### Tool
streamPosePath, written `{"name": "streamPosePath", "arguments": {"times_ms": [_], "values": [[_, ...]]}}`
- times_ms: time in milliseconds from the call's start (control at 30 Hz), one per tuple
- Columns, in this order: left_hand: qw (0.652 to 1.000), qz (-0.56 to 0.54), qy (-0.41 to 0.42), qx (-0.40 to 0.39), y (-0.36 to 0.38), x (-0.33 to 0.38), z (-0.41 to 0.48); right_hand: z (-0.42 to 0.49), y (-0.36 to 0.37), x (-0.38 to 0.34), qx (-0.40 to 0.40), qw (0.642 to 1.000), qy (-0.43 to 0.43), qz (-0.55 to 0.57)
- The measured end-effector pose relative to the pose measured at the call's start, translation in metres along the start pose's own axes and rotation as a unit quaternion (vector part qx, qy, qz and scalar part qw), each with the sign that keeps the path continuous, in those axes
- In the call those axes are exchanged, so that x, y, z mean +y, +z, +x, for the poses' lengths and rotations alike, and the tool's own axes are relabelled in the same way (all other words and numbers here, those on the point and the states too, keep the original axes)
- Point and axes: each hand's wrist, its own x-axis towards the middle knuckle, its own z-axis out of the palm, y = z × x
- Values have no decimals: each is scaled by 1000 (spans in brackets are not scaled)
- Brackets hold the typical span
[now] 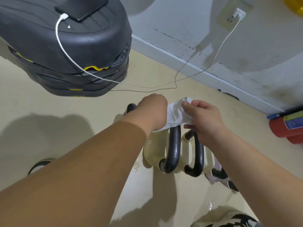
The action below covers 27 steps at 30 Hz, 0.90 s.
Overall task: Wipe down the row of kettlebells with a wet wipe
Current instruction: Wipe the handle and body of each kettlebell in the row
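Note:
A row of cream kettlebells with black handles stands on the floor below me. The middle kettlebell (152, 153) has its handle (174, 148) right under my hands; another kettlebell (191, 149) stands to its right, and a pinkish one (218, 174) further right. A further black handle (131, 107) shows behind my left wrist. My right hand (201, 117) pinches a white wet wipe (176, 113) above the middle handle. My left hand (152, 108) is curled beside the wipe; its fingers are hidden, so I cannot see what it holds.
A stack of black step platforms (65, 51) with a phone (82, 7) charging on top sits at the left; its white cable (164, 86) runs across the floor to a wall socket (236, 15). A red fire extinguisher (287, 126) lies at the right.

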Motion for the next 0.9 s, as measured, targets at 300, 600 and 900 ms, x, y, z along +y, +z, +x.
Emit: {"name": "streamPosePath", "arguments": {"times_ms": [300, 600, 900], "values": [[936, -337, -101, -21, 34, 12, -6, -3, -13, 21, 48, 962, 1, -269], [888, -450, -69, 56, 70, 19, -28, -34, 8, 5, -95, 988, 6, -121], [915, -372, -10, 156, 117, 13, -93, -112, -2, 58, -55, 994, 43, -89]]}}
